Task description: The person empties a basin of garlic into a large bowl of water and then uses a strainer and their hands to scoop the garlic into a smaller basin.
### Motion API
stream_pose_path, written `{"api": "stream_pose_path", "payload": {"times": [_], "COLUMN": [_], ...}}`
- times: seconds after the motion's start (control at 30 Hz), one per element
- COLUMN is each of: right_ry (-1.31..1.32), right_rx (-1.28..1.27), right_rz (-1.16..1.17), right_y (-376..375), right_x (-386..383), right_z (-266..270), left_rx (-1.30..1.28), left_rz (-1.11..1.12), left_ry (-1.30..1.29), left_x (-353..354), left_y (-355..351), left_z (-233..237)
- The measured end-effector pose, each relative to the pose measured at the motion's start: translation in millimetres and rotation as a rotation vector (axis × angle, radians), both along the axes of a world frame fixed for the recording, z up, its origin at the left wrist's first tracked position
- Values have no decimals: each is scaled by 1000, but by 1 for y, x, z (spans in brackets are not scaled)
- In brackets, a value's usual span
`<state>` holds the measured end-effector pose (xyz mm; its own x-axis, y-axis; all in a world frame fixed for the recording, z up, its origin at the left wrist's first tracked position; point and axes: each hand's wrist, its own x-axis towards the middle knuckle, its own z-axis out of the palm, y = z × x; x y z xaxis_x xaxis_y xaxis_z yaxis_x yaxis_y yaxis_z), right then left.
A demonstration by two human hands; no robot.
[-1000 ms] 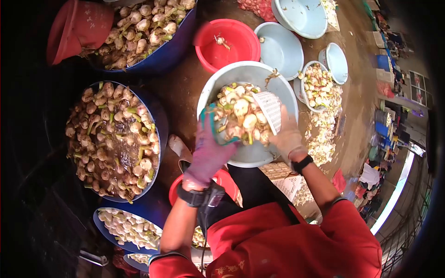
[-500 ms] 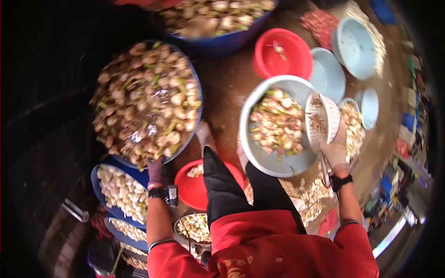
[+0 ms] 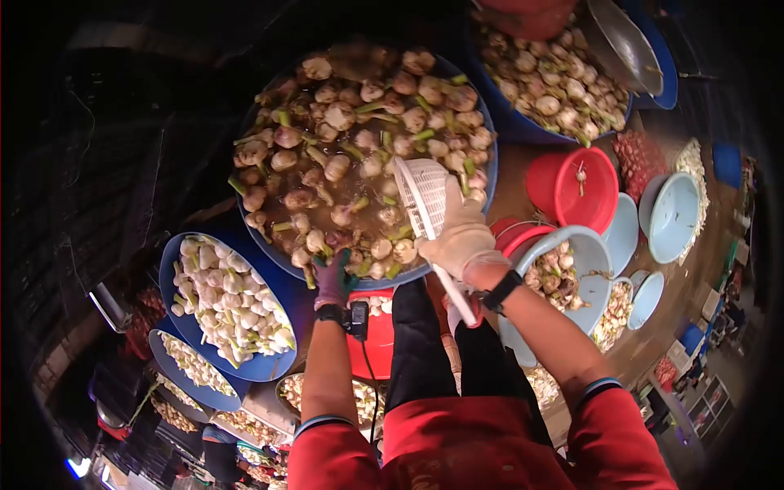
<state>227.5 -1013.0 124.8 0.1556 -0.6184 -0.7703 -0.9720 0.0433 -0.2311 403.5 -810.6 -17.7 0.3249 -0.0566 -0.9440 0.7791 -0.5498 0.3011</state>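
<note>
A large blue tub (image 3: 491, 163) holds unpeeled garlic bulbs (image 3: 336, 167) in murky water. My right hand (image 3: 464, 237), in a pale glove, is closed around a white plastic strainer (image 3: 426, 192) with a long handle, tilted over the tub's right side. My left hand (image 3: 333, 279), in a purple and green glove, is at the tub's near edge by some bulbs; whether its fingers hold anything is unclear. To the right, a pale blue basin (image 3: 594, 245) contains more garlic, partly hidden behind my right arm.
Blue tubs of white garlic (image 3: 233, 298) stand at the left. A red bucket (image 3: 590, 192) and light blue basins (image 3: 674, 216) are on the right. Another blue tub of bulbs (image 3: 555, 86) with a metal bowl (image 3: 625, 49) is at the upper right. A red basin (image 3: 371, 347) sits below.
The view has turned left. My right hand has moved from the pale blue basin to the large tub with the strainer. My left hand stays at the tub's near edge.
</note>
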Motion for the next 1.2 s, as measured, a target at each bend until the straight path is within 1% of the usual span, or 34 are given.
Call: {"api": "stream_pose_path", "payload": {"times": [0.03,0.07,0.13,0.2,0.23,0.27,0.33,0.37,0.4,0.43,0.5,0.53,0.57,0.6,0.63,0.67,0.73,0.77,0.83,0.87,0.9,0.93,0.97,1.0,1.07,1.1,1.13,1.17,1.2], "right_ry": [-51,5,-26,19,61,61,-66,-6,-4,10,73,74,58,42,-14,-13,-227,-211,-230,-253,-54,-10,-3,3,-13,-35,-36,-74,-115], "right_rx": [2,-89,-11,-35,-63,-50,-47,-17,-11,27,79,82,86,87,153,151,215,218,228,224,282,211,227,246,284,304,306,253,195], "right_rz": [-17,72,4,0,-7,3,-93,-83,-82,-69,-11,-13,-10,-7,-80,-84,-167,-146,-182,-219,-145,-100,-86,-72,-88,-104,-110,-132,-152], "right_y": [0,10,1,1,3,6,6,3,-3,-10,-14,-14,-14,-19,-26,-29,-31,-36,-32,-32,-39,-29,-30,-32,-36,-38,-30,-18,-17], "right_x": [12,21,34,51,58,61,64,68,69,67,66,63,60,56,53,43,26,27,35,42,58,57,59,61,63,63,61,58,64], "right_z": [-8,-34,-52,-73,-84,-96,-117,-115,-119,-123,-133,-140,-148,-153,-155,-164,-188,-183,-170,-161,-145,-158,-154,-146,-136,-137,-155,-182,-189], "left_rx": [53,106,167,-58,-63,-68,-141,-257,-375,-444,-202,-147,-22,-198,64,94,132,128,226,214,162,116,29,28,-59,-126,-125,-93,-69], "left_rz": [-2,-7,-3,109,106,76,2,-47,-88,-297,-660,-732,-825,-832,-998,-1028,-1047,-1050,-1229,-1226,-1354,-1489,-1574,-1586,-1229,-1220,-1226,-1156,-1126], "left_ry": [-12,-22,-30,1,18,44,87,66,44,-45,-232,-424,-729,-637,-982,-911,-824,-825,-817,-823,-865,-897,-928,-915,-481,-400,-398,-413,-433], "left_x": [3,4,4,3,4,5,12,20,29,38,71,96,115,157,166,183,200,200,192,186,178,173,170,171,174,169,163,157,148], "left_y": [6,12,10,-3,-9,-22,-46,-57,-70,-74,-86,-83,-95,-75,-82,-78,-81,-84,-86,-84,-81,-76,-71,-73,-77,-83,-83,-81,-84], "left_z": [-18,-36,-45,-32,-29,-23,-6,8,22,21,38,30,43,8,14,12,8,5,1,-3,-13,-24,-37,-38,-41,-43,-54,-70,-66]}}
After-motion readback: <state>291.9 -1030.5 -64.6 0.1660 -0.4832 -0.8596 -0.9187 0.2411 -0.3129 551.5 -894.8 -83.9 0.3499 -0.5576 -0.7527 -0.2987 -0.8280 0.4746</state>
